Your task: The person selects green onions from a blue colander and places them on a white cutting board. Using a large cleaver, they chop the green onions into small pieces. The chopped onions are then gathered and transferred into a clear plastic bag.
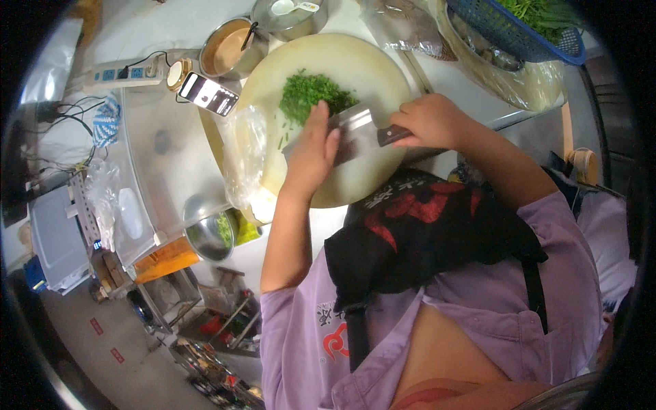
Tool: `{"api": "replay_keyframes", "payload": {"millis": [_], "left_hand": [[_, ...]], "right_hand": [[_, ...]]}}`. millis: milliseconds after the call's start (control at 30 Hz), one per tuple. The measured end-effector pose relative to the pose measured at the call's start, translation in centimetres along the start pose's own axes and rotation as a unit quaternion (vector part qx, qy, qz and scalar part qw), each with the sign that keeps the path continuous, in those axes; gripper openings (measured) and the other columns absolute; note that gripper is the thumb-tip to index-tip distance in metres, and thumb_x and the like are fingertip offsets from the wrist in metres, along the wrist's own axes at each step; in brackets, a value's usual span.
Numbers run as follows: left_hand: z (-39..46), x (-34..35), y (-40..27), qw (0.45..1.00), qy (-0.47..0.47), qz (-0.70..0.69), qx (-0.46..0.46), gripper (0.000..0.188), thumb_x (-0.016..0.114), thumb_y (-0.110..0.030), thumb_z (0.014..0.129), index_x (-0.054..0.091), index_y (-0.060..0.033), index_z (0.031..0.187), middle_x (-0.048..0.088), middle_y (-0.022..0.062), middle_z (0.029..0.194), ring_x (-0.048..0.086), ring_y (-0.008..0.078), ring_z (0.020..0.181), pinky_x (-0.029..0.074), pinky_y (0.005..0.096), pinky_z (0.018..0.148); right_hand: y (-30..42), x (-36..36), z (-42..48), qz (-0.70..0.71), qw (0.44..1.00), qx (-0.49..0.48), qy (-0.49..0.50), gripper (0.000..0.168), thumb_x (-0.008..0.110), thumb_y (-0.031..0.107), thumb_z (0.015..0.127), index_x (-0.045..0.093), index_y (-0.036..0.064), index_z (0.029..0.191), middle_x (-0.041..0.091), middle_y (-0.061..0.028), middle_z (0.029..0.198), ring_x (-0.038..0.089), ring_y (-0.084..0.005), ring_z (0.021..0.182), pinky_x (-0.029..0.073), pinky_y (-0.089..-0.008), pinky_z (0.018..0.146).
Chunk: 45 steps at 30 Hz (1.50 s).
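A heap of finely chopped green herbs [312, 92] lies on a round, pale cutting board [359, 56]. My right hand [430, 123] grips the dark wooden handle of a cleaver [359, 130], whose broad blade stretches left across the board, just below the heap. My left hand [315, 146] rests against the far part of the blade with its fingers pointing at the herbs; part of the blade is hidden behind it. A few green bits are scattered to the left of the heap.
Beyond the board stand a metal pot of orange-brown liquid [230, 51] and a bowl with a white spoon [289, 23]. A lit phone [209, 94] and a clear plastic bag [246, 154] are at left. A blue basket of greens [517, 36] is at upper right; a steel bowl [210, 228] sits lower left.
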State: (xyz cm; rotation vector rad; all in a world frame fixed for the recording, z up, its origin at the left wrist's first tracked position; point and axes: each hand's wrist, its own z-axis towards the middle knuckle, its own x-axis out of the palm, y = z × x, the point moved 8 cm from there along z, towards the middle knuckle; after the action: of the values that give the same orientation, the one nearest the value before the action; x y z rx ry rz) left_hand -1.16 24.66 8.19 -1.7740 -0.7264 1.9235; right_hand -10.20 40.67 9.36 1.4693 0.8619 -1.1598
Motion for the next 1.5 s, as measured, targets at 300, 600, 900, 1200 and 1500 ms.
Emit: {"api": "replay_keyframes", "payload": {"millis": [300, 600, 900, 1200, 1500], "left_hand": [[-2.8, 0.8, -0.8, 0.996, 0.045, -0.002, 0.08, 0.052, 0.053, -0.011, 0.088, 0.038, -0.0038, 0.137, 0.043, 0.0203, 0.137, 0.04, 0.0352, 0.128, 0.034, 0.0397, 0.106], [-0.9, -1.4, -0.7, 0.998, 0.023, -0.018, 0.047, 0.05, 0.048, -0.018, 0.092, 0.036, -0.0035, 0.138, 0.039, 0.0217, 0.139, 0.037, 0.0359, 0.13, 0.03, 0.0409, 0.108], [1.3, 0.2, -0.8, 0.996, -0.021, 0.081, 0.022, 0.045, 0.048, -0.011, 0.091, 0.042, -0.0027, 0.135, 0.043, 0.0209, 0.137, 0.04, 0.0337, 0.128, 0.032, 0.0387, 0.107], [-5.3, -11.3, 0.7, 0.865, -0.456, -0.19, -0.087, 0.014, 0.061, -0.001, 0.086, 0.062, -0.002, 0.099, 0.063, 0.0114, 0.097, 0.06, 0.0153, 0.085, 0.049, 0.0255, 0.075], [-2.6, -3.1, 1.0, 0.963, -0.233, 0.086, -0.107, 0.022, 0.054, -0.023, 0.092, 0.067, -0.0061, 0.086, 0.063, 0.0086, 0.086, 0.056, 0.0292, 0.085, 0.043, 0.0424, 0.081]], "right_hand": [[-2.3, -1.0, -2.8, 0.008, 0.997, 0.071, 0.003, 0.04, 0.063, 0.051, 0.076, 0.057, 0.014, 0.09, 0.059, -0.0077, 0.075, 0.062, -0.0315, 0.071, 0.048, -0.0439, 0.06], [-3.1, -0.7, -4.5, 0.007, 0.996, 0.085, 0.0, 0.038, 0.066, 0.047, 0.074, 0.057, 0.013, 0.089, 0.057, -0.0066, 0.075, 0.06, -0.0299, 0.072, 0.046, -0.0418, 0.06], [-0.4, -1.1, -2.8, 0.029, 0.999, 0.015, -0.04, 0.039, 0.065, 0.047, 0.076, 0.057, 0.012, 0.09, 0.059, -0.0092, 0.076, 0.061, -0.0316, 0.07, 0.048, -0.0421, 0.06], [-3.4, 3.1, -4.5, 0.367, 0.91, 0.19, 0.02, 0.04, 0.053, 0.048, 0.089, 0.056, 0.008, 0.092, 0.055, -0.0044, 0.064, 0.055, -0.0209, 0.055, 0.044, -0.033, 0.051], [-1.0, 4.5, -4.5, 0.754, 0.607, 0.241, 0.076, 0.042, 0.036, 0.044, 0.098, 0.054, 0.006, 0.093, 0.043, 0.0023, 0.057, 0.034, -0.0066, 0.038, 0.027, -0.0233, 0.037]]}}
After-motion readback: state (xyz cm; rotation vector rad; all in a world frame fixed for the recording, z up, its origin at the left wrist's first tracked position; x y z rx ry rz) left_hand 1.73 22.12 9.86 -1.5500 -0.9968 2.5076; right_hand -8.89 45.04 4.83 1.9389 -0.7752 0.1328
